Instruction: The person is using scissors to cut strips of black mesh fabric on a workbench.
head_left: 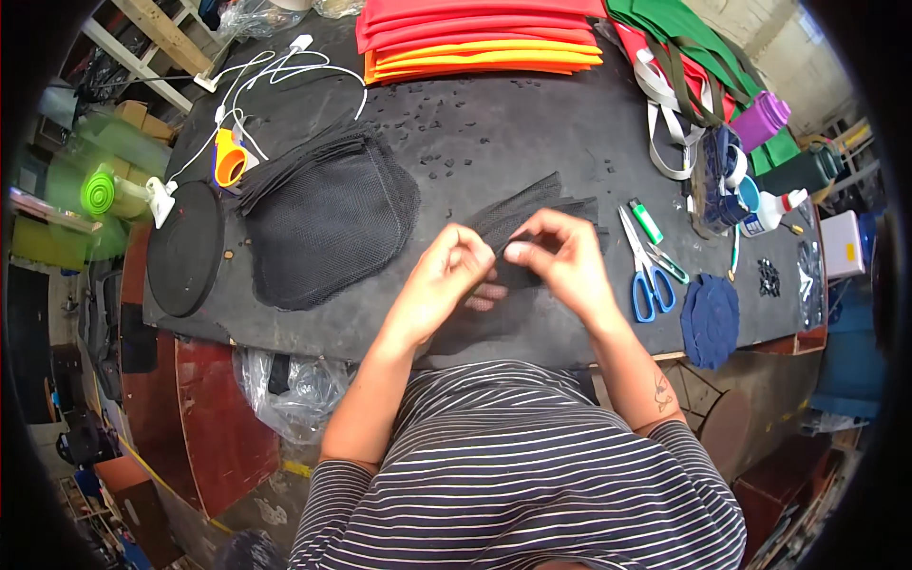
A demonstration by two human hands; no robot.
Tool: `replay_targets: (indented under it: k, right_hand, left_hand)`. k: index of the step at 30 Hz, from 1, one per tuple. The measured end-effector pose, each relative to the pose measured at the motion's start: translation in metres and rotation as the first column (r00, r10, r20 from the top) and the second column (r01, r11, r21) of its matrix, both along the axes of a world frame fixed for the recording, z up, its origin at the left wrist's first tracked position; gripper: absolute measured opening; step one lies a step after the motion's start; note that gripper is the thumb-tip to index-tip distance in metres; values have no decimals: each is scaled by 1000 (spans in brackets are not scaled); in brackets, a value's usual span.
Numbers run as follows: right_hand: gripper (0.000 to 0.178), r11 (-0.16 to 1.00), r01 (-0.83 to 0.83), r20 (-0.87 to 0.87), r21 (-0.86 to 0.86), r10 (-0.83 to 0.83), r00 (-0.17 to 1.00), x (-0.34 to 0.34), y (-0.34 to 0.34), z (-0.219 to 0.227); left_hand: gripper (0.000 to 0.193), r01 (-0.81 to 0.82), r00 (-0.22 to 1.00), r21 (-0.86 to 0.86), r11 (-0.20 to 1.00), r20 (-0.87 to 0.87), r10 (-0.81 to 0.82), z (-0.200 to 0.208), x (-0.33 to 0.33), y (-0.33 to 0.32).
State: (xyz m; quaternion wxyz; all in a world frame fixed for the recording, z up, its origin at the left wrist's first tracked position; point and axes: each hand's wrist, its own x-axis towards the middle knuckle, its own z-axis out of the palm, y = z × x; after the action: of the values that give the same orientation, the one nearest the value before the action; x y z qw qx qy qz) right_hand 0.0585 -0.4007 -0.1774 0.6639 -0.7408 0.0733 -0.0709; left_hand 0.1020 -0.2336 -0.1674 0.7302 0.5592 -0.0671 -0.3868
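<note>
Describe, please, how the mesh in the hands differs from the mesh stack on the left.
The held mesh is bunched between the left hand and right hand; the mesh stack lies untouched on the table. The held mesh looks narrower, while the mesh stack is broad with rounded corners. Both are black.

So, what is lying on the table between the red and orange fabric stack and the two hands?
The head view shows small black scraps scattered there, then black mesh at the left hand and right hand.

open tabletop (541, 123) between hands (439, 277) and fabric pile (480, 43), mesh stack (332, 223) blocking left, scissors (641, 265) and lighter (647, 221) right
</note>
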Motion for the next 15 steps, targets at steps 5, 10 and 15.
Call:
replay_targets:
  k: [5,10,15]
  right_hand:
    - [13,969,164,25,185,-172,985,8,-41,24]
    - [9,943,241,122,229,-273,954,11,-81,30]
    - [12,975,137,305,174,-186,934,7,-107,18]
  left_hand:
    - [27,243,928,208,948,234,-289,-31,-10,37]
    - [11,337,905,276,900,169,-391,-41,-12,62]
    - [17,-93,928,165,982,372,25,-12,-15,66]
